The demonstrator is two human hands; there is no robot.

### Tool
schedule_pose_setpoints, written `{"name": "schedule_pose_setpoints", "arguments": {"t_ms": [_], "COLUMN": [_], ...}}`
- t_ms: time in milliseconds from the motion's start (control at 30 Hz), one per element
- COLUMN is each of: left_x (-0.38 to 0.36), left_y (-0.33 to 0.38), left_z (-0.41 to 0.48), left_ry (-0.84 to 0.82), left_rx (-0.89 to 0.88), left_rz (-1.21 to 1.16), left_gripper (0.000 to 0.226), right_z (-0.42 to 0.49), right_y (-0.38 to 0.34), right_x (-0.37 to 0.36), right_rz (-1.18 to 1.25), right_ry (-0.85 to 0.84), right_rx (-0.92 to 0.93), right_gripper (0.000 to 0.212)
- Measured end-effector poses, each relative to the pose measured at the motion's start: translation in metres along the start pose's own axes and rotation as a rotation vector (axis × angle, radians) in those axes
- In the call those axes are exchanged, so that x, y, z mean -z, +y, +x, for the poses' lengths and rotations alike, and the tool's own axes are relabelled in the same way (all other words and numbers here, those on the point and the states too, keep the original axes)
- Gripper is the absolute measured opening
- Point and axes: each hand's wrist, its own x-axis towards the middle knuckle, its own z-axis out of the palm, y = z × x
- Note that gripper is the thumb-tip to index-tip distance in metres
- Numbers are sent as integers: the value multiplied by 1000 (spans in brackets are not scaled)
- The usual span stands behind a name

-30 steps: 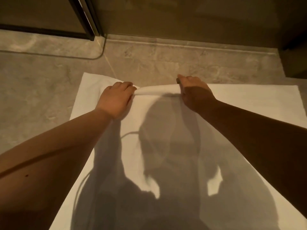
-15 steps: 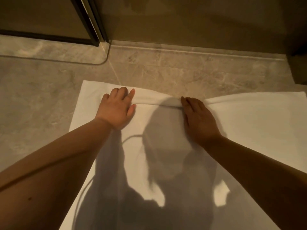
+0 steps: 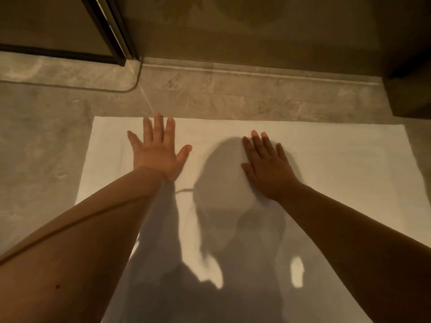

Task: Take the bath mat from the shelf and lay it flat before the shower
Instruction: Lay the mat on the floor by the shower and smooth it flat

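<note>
The white bath mat [image 3: 338, 159] lies spread flat on the grey stone floor, its far edge straight and parallel to the shower threshold. My left hand [image 3: 156, 152] rests palm down on the mat near its far left part, fingers spread, fingertips reaching the far edge. My right hand [image 3: 268, 164] lies flat on the mat's middle, fingers apart, in the shadow of my head. Neither hand grips the cloth. The mat's near part is hidden under my arms and dark shadow.
A raised stone threshold [image 3: 256, 75] runs across just beyond the mat. The black-framed glass shower door [image 3: 109, 29] stands at the upper left. A dark wall or cabinet corner [image 3: 410, 89] juts in at the right. Bare floor [image 3: 39, 148] lies left of the mat.
Both hands let go of the raised fold at the mat's far edge and flattened out. The fold is gone and the far edge now lies straight.
</note>
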Motion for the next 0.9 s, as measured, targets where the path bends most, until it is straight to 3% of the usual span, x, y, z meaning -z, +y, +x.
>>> {"name": "schedule_pose_setpoints", "arguments": {"t_ms": [100,233,367,533,633,900], "left_x": [-5,-17,-31,-43,-42,-29], "left_y": [29,50,50,42,43,47], "left_z": [-12,-36,-76,-93,-91,-77], "left_ry": [63,46,69,64,37,62], "left_rx": [-203,-349,-335,-296,-307,-336], "left_rz": [-63,-102,-178,-98,-74,56], "left_gripper": [75,78,78,78,79,77], "right_z": [-8,-36,-71,-117,-121,-118], "right_y": [1,0,14,34,38,37], "right_x": [-3,-15,-16,-28,-31,-29], "right_rz": [33,107,149,106,30,137], "right_ry": [39,146,161,84,3,40], "right_rx": [-20,-157,-214,-248,-230,-293], "right_gripper": [72,79,78,74,75,79]}}
